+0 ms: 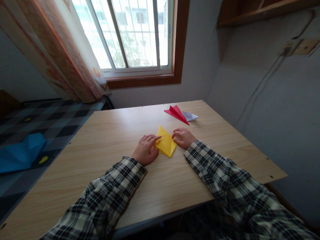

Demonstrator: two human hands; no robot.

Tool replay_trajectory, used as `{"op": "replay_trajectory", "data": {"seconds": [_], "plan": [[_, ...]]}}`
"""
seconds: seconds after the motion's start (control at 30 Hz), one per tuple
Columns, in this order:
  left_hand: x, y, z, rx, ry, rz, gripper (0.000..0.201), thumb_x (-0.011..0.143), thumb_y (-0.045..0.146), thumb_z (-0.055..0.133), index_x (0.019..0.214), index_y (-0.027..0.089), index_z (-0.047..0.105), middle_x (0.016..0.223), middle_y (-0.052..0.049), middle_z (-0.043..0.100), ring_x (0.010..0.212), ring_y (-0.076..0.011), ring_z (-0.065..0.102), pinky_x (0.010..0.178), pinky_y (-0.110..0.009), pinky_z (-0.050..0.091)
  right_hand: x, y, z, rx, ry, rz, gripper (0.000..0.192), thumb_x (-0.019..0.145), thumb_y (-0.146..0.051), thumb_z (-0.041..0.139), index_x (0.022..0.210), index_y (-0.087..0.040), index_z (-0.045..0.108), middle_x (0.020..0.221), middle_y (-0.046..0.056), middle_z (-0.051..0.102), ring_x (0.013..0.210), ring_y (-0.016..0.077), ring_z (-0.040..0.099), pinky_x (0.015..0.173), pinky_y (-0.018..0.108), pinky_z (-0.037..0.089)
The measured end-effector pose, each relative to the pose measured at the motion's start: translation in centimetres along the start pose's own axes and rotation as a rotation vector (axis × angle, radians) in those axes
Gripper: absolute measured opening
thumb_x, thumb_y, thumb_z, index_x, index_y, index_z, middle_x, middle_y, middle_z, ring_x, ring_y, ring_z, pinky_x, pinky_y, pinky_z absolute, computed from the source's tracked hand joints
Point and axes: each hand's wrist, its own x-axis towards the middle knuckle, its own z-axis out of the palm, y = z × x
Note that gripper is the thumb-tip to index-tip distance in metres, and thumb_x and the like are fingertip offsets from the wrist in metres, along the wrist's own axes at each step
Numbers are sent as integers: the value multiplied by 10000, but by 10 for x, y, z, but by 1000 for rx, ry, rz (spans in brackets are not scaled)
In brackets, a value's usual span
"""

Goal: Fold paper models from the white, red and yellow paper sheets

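A folded sheet of yellow origami paper (165, 142) lies on the wooden table, turned like a diamond with creases across its face. At its left corner is my left hand (147, 149), index finger resting on top and thumb near the lower edge, so the corner sits between them. My right hand (183, 137) has curled fingers pinching the right corner. Beyond the yellow paper lie a red paper plane (177, 114) and a white folded paper boat (190, 116), side by side and untouched.
The light wooden table (100, 166) ends at a near edge in front of me. On the left a blue folded paper (22, 153) rests on a checked bedspread (15, 120). A window (135, 36) and a patterned curtain (57, 43) stand behind; a cable (260, 83) runs along the right wall.
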Motion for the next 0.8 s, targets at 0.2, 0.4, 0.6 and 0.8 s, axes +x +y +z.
{"op": "replay_trajectory", "data": {"seconds": [0.2, 0.4, 0.6, 0.8], "plan": [[3, -1, 0, 22, -6, -23, 435, 776, 187, 531, 1196, 193, 647, 1153, -92, 678, 1094, -272, 587, 1041, -486, 422, 0, 6, 1, 27, 18, -20, 121, 805, -202, 661, 901, -209, 733, 1148, 93, 668, 1109, 256, 588, 1029, 452, 433], [7, -3, 1, 34, 19, -80, 280, 819, 208, 529, 1020, 225, 723, 1088, -70, 715, 997, -253, 631, 996, -474, 453, 1, 6, 6, 112, 43, -145, 261, 739, -126, 673, 966, -232, 746, 1185, 76, 680, 1115, 234, 616, 1024, 435, 464], [7, 1, -3, 20, 104, -92, 210, 833, 213, 534, 903, 215, 732, 975, -58, 737, 906, -231, 646, 942, -427, 484, 1, 3, 4, 181, -31, -219, 291, 893, -335, 590, 1107, -184, 718, 1145, 111, 717, 1107, 228, 641, 999, 405, 477], [7, 4, -4, -50, 170, -126, 193, 850, 199, 523, 889, 199, 712, 916, -59, 725, 853, -213, 646, 848, -368, 507, 0, 2, -2, 197, -39, -214, 597, 765, -612, 694, 1161, -165, 695, 1150, 136, 708, 1061, 269, 656, 954, 413, 489]]}}
